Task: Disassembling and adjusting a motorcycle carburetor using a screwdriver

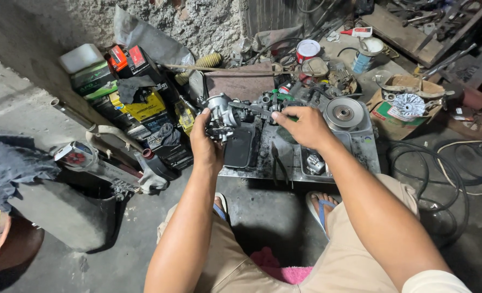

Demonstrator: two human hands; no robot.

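Observation:
My left hand (pixel 204 142) grips a small grey metal carburetor (pixel 221 115) and holds it above a dark metal tray (pixel 284 160). A green-handled screwdriver (pixel 262 109) is in my right hand (pixel 304 126), its shaft lying across toward the carburetor's top. Both hands hover over the left half of the tray. The screwdriver's tip is hidden among the metal parts.
A round silver pulley (pixel 343 112) sits on the tray's right. Stacked batteries and boxes (pixel 137 103) line the wall at left. Black pliers (pixel 276 163) lie in the tray. Coiled cables (pixel 442 168) lie on the floor at right, a cardboard box with a fan part (pixel 408 104) behind.

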